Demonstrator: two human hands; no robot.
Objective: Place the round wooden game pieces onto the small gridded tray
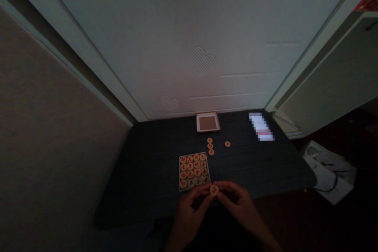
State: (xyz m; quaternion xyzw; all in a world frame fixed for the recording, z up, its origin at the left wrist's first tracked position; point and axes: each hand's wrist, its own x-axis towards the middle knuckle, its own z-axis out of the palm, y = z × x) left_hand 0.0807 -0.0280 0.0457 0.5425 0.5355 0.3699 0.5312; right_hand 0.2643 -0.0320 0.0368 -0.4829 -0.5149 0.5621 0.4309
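Between my left hand (193, 204) and my right hand (236, 199) is a round wooden xiangqi piece (214, 190) with a red character facing up. The fingertips of both hands pinch it from either side, over the near edge of the table. Just beyond my left hand lies a shallow square tray (179, 171) filled with rows of similar pieces, most marked in red and several in black. Three loose red-marked pieces (210, 146) form a short column past the tray's far right corner. Another single piece (227, 144) lies to their right.
A dark table (141, 157) stands against a pale panel (177, 47) with embossed hearts. At its back edge sits an open box lid (208, 123). A lit phone-like rectangle (261, 126), blurred out, lies at the right. White bags (330, 173) rest lower down on the right.
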